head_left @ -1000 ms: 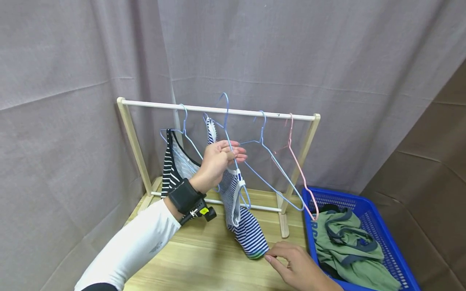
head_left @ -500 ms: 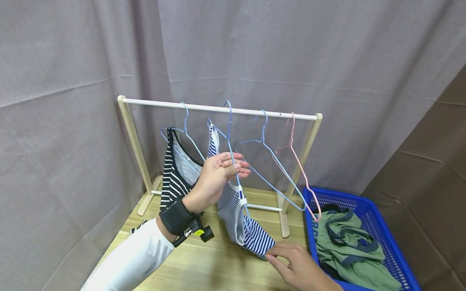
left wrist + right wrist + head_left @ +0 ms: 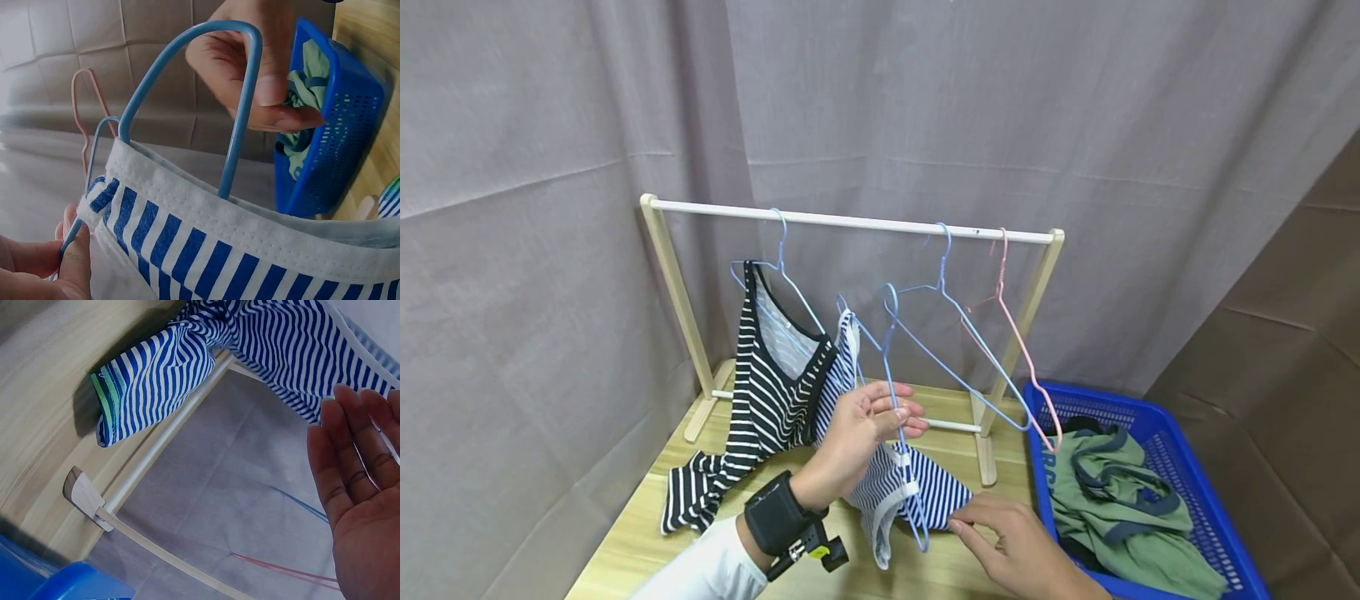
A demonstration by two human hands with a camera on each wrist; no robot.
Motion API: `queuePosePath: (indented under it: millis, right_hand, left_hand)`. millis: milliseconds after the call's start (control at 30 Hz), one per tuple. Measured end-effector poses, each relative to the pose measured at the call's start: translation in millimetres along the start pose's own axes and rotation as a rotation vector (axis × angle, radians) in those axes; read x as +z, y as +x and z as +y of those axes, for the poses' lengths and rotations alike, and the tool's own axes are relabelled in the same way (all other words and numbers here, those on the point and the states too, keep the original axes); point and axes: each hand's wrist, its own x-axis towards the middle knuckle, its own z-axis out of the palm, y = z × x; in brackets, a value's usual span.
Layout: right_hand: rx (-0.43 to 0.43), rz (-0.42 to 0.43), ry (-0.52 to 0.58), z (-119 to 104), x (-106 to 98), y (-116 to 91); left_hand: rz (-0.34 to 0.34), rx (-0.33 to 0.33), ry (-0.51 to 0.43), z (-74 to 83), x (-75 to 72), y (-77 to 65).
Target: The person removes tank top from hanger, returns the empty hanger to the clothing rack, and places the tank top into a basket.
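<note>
My left hand (image 3: 865,433) pinches a light blue hanger (image 3: 891,333), its hook below the bar's level. A blue-and-white striped shirt (image 3: 206,256) with a white neckband hangs on it. One shoulder sits over the hanger's left arm; the right arm's rounded end (image 3: 244,119) sticks out of the neck opening. Low on the right is my right hand (image 3: 1011,546), thumb and index close together beside the shirt, no cloth seen between them; its other fingers (image 3: 353,450) stretch straight in the right wrist view. One sleeve (image 3: 156,381) has a green-edged cuff.
A wooden rack with a white bar (image 3: 850,222) stands behind. From it hang a black-and-white striped shirt (image 3: 760,375) on a blue hanger, a bare blue hanger (image 3: 992,358) and a pink hanger (image 3: 1022,350). Right, a blue basket (image 3: 1198,467) holds green clothing (image 3: 1138,517).
My left hand has brought the hanger and striped shirt down and slightly right, from bar height to below it. More of the black-and-white shirt shows. My right hand has stayed in place.
</note>
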Motion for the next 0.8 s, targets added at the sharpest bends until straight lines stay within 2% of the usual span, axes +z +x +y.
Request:
queuePosePath:
  millis: [133, 500, 800]
  right_hand:
    - [0.016, 0.009, -0.014, -1, -1, -1]
    - [0.026, 0.018, 0.009, -2, -2, 1]
    - [-0.024, 0.154, 0.021, -6, -4, 13]
  left_hand:
    - [0.001, -0.008, -0.002, -6.2, -1.3, -2.0]
    - [-0.001, 0.013, -0.023, -7.1, -5.3, -1.1]
    - [-0.001, 0.006, -0.032, -13.6, -5.2, -1.1]
